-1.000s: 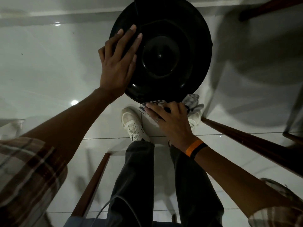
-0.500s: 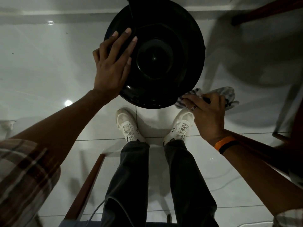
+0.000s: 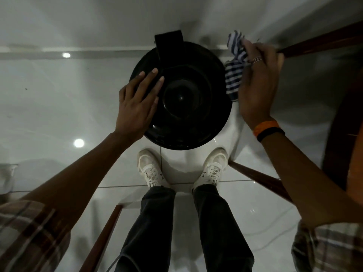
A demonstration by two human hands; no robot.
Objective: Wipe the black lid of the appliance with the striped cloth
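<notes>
The round black lid (image 3: 188, 122) of the appliance fills the middle of the view, glossy, with a raised centre knob and a black hinge block at its far edge. My left hand (image 3: 135, 103) lies flat on the lid's left side, fingers spread. My right hand (image 3: 255, 81) grips the blue-and-white striped cloth (image 3: 234, 73) against the lid's right rim, the cloth bunched and partly hidden by my fingers.
My two white shoes (image 3: 151, 169) stand on glossy white floor tiles just below the appliance. Dark wooden furniture rails (image 3: 259, 179) run at the right and another (image 3: 102, 238) at lower left. A wall base runs behind the appliance.
My right hand has swept the cloth around the lid's rim, from the near edge to the right and then up toward the far right side. My left hand stays on the lid.
</notes>
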